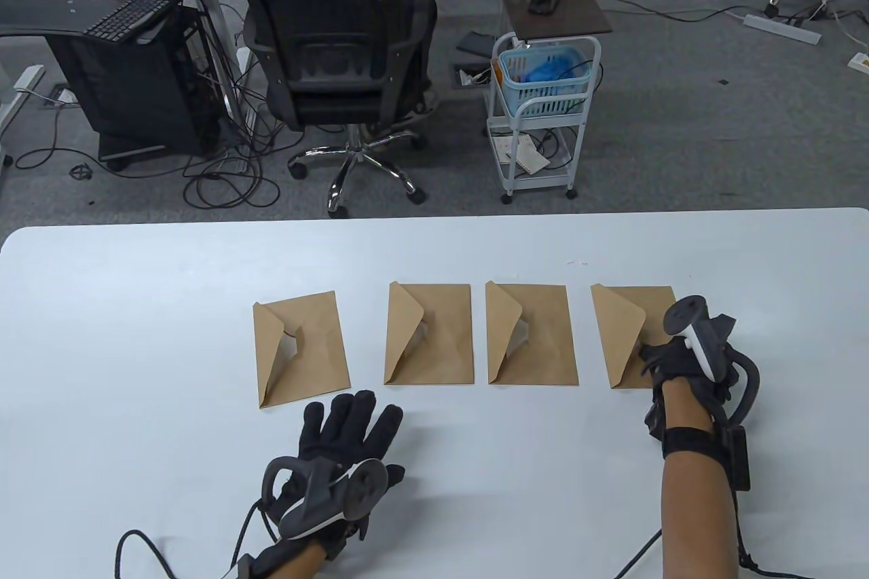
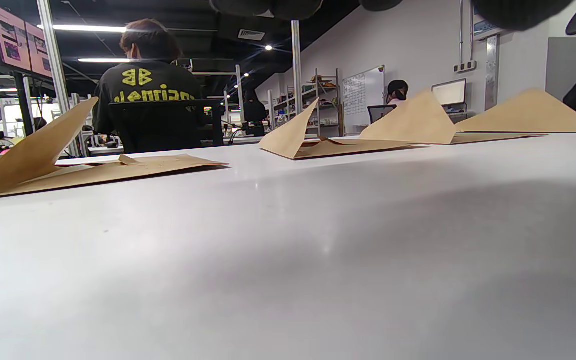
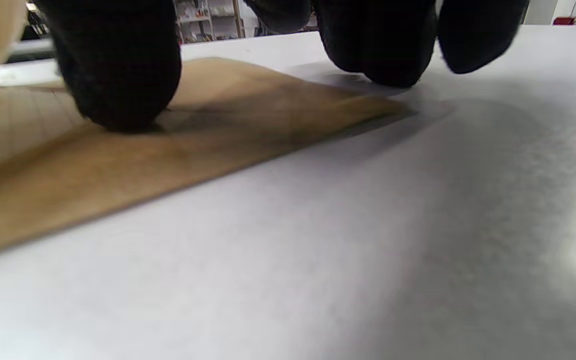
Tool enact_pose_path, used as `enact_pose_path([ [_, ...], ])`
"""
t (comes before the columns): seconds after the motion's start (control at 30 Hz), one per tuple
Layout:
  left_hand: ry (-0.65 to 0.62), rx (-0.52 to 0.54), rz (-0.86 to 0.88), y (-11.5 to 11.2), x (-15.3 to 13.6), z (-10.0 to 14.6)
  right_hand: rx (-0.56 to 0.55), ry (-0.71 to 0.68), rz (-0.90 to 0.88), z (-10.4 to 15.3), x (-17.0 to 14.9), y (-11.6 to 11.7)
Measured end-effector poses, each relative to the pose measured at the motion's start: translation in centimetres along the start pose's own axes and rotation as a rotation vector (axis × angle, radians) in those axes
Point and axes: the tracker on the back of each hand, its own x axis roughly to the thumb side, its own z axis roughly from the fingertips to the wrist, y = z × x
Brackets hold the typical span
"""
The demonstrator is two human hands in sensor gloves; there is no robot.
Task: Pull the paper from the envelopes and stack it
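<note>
Gloved hands rest on a white worktop (image 1: 136, 307) where four brown envelopes lie in a row, each with its flap lifted. The right hand (image 1: 682, 351) reaches in from the near right edge, forearm running straight away from the viewer, a tracker strapped across its back. Its fingers curl down onto the near right part of the rightmost envelope (image 1: 621, 341), just beside the raised flap. In the right wrist view a gloved fingertip (image 3: 118, 75) presses flat onto that envelope's brown surface, while the other fingertips touch the worktop just past the envelope's edge; this grip is pressing down, not pinching anything. The left hand (image 1: 343, 457) lies near the front of the worktop, palm down, fingers spread and pointing away toward the far side, its grip holding nothing. Its fingertips stop just short of the near edge of the leftmost envelope (image 1: 299, 348), which sits slightly tilted; a bit of white paper (image 1: 290, 343) shows under its flap. Between the two outer envelopes lie the second envelope (image 1: 428, 334) and the third envelope (image 1: 529, 334), both well apart from either hand.
</note>
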Motion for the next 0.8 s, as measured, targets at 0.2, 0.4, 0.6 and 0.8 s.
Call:
enact_pose_path([
  [0.2, -0.002, 0.0, -0.006, 0.02, 0.08, -0.01, 0.009, 0.049, -0.014, -0.33, 0.51, -0.73],
  [0.4, -0.011, -0.009, -0.017, -0.15, 0.31, -0.14, 0.052, 0.039, -0.091, -0.67, -0.02, -0.46],
  [0.6, -0.016, -0.001, -0.017, -0.12, 0.43, -0.14, 0.071, 0.015, -0.169, -0.67, -0.2, -0.13],
  [0.8, -0.017, 0.0, -0.016, -0.11, 0.48, -0.13, -0.021, 0.038, -0.148, -0.22, -0.15, -0.31],
])
